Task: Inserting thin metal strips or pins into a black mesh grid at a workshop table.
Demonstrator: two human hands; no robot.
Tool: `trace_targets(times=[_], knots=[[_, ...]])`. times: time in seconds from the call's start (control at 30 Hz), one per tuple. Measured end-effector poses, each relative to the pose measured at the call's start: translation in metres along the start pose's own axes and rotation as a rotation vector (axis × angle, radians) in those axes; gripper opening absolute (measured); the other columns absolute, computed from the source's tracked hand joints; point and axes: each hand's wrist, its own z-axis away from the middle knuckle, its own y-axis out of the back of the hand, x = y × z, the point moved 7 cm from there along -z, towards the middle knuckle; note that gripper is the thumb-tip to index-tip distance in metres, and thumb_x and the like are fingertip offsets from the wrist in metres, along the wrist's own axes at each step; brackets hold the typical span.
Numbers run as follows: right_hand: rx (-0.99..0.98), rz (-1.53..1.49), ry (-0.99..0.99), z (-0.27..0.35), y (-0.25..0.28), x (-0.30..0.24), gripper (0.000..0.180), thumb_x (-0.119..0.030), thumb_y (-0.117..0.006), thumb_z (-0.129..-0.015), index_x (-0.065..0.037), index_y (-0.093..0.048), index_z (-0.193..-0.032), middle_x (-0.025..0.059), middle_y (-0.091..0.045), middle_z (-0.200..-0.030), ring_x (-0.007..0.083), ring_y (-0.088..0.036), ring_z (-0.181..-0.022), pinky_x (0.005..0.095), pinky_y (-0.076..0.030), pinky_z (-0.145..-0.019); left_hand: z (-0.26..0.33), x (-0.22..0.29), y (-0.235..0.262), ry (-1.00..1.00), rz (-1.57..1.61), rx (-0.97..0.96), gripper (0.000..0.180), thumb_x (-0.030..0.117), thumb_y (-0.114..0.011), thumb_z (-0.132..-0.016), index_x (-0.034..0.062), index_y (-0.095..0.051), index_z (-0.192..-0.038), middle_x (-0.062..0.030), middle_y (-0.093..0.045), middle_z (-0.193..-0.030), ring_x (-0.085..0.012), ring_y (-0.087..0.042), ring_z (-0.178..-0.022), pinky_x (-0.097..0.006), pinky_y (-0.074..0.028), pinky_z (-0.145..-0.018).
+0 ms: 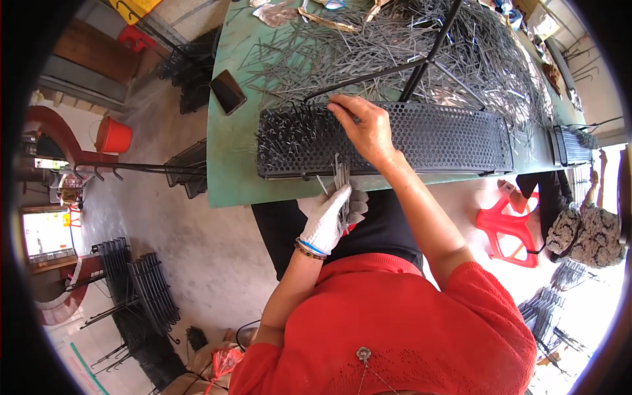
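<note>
A long black perforated metal rack panel (447, 135) lies along the near edge of the green table. Several thin dark wire pieces (296, 138) stick up in a dense cluster from its left part. Over the panel, where the cluster ends, my bare right hand (362, 125) has thumb and forefinger pinched together; whatever is between the tips is too small to make out. Just off the table edge, my left hand (329, 214) wears a white glove. It is closed around a bundle of thin metal wire pieces (340, 174) whose ends point up toward the panel.
A big pile of loose wire pieces (368, 52) covers the far table. Black rods (421, 62) rise behind the panel. A phone (228, 92) lies on the table's left edge (220, 158). At right are a red stool (510, 227) and another person (586, 234).
</note>
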Motion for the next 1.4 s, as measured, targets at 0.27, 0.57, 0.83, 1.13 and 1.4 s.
trace_targets(times=[0.27, 0.57, 0.83, 1.13, 1.4], knots=[[-0.079, 0.164, 0.142, -0.001, -0.005, -0.015, 0.019, -0.010, -0.071, -0.082, -0.005, -0.069, -0.100, 0.0100, -0.066, -0.082, 0.0274, -0.062, -0.073, 0.0358, -0.050, -0.066, 0.001, 0.002, -0.001, 0.003, -0.128, -0.065, 0.027, 0.022, -0.053, -0.097, 0.0025, -0.054, -0.115, -0.0130, -0.067, -0.089, -0.0145, -0.066, -0.066, -0.026, -0.055, -0.053], [0.009, 0.254, 0.223, -0.004, 0.001, -0.018, 0.014, -0.014, -0.071, -0.080, -0.008, -0.070, -0.093, 0.0033, -0.063, -0.078, 0.0218, -0.058, -0.070, 0.0346, -0.040, -0.068, 0.000, 0.002, 0.004, -0.001, -0.278, -0.088, 0.027, 0.029, -0.053, -0.097, 0.0060, -0.055, -0.111, -0.0081, -0.067, -0.085, -0.0099, -0.062, -0.059, -0.021, -0.048, -0.047], [-0.009, 0.359, 0.360, -0.001, -0.008, -0.031, 0.015, -0.012, -0.072, -0.078, -0.007, -0.068, -0.092, 0.0033, -0.058, -0.069, 0.0216, -0.056, -0.067, 0.0338, -0.041, -0.067, 0.002, 0.001, -0.003, 0.111, -0.157, -0.036, 0.025, 0.028, -0.054, -0.096, 0.0032, -0.056, -0.102, -0.0104, -0.067, -0.084, -0.0162, -0.067, -0.065, -0.025, -0.054, -0.050], [-0.134, 0.344, 0.309, 0.004, -0.012, -0.022, 0.017, -0.012, -0.071, -0.081, -0.006, -0.070, -0.097, 0.0044, -0.065, -0.087, 0.0222, -0.059, -0.077, 0.0354, -0.041, -0.071, -0.003, -0.005, 0.000, 0.144, -0.166, -0.105, 0.023, 0.023, -0.054, -0.096, 0.0023, -0.057, -0.104, -0.0103, -0.068, -0.084, -0.0160, -0.067, -0.066, -0.025, -0.054, -0.051], [-0.164, 0.406, 0.288, 0.007, -0.009, -0.020, 0.020, -0.014, -0.069, -0.082, -0.007, -0.069, -0.101, 0.0053, -0.062, -0.101, 0.0223, -0.058, -0.082, 0.0357, -0.041, -0.074, -0.003, -0.001, -0.004, 0.097, -0.141, -0.164, 0.023, 0.021, -0.055, -0.096, 0.0007, -0.059, -0.104, -0.0095, -0.068, -0.083, -0.0148, -0.066, -0.063, -0.025, -0.053, -0.050]])
